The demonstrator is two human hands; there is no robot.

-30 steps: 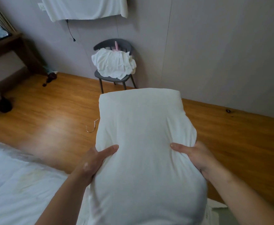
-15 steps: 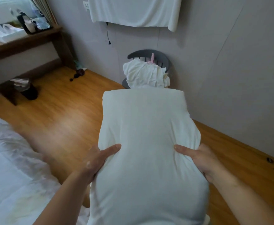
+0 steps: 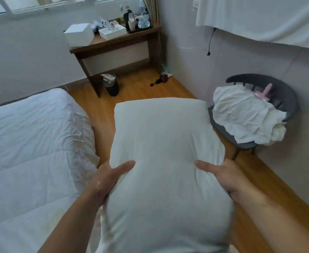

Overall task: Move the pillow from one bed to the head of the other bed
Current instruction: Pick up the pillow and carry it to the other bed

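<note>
No readable text, labels, brands or numbers anywhere. Bottles and clutter on the wooden side table are too blurred to make out any print. White box on it shows a plain face. Wall plate at the top edge has marks, illegible.

Plain white pillow, no print. White quilt on the bed, faintly yellowed in patches near the lower edge. Warm orange-brown wood-grain floor. Dark brown tabletop carrying a white box and a white tray. Black bin beneath. Dark grey chair heaped with crumpled white cloth; pink object against the backrest. Pale grey walls. White sheet hanging above, black cord dangling below it.
</note>
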